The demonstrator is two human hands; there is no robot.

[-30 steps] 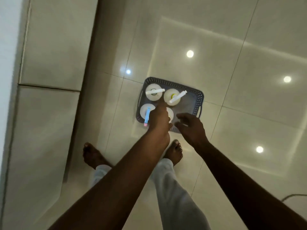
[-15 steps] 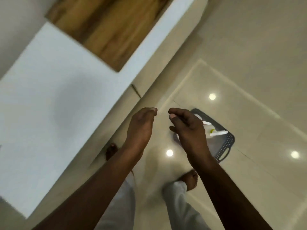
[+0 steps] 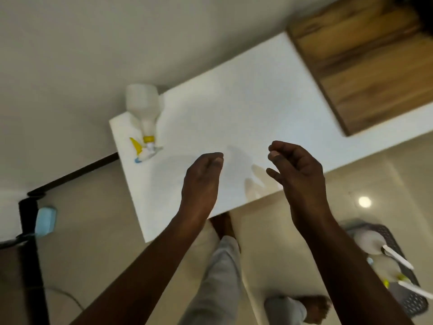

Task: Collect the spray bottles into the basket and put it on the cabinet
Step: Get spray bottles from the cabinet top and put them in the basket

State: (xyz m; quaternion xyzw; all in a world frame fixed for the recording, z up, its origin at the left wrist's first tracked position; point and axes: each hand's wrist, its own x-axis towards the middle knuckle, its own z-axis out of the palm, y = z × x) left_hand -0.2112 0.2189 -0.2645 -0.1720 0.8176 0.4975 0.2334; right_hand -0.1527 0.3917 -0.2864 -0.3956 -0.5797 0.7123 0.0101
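Observation:
A white spray bottle (image 3: 143,109) with a yellow collar and yellow trigger lies on its side at the left end of the white cabinet top (image 3: 246,109). My left hand (image 3: 201,181) and my right hand (image 3: 297,174) hover over the cabinet's near edge, fingers loosely curled and apart, holding nothing. The dark perforated basket (image 3: 407,299) stands on the floor at the lower right, behind my right forearm, with white spray bottles (image 3: 370,240) upright inside it. The basket is partly cut off by the forearm and the frame edge.
A wooden panel (image 3: 360,59) covers the cabinet's far right part. A black frame (image 3: 30,231) with a light blue object (image 3: 45,221) stands at the left. My legs and bare feet (image 3: 314,306) are on the glossy tiled floor below the cabinet edge.
The view swung from the basket on the floor up to the cabinet top. My left hand left the bottle in the basket; both hands rose, empty, over the cabinet. The lying bottle came into view.

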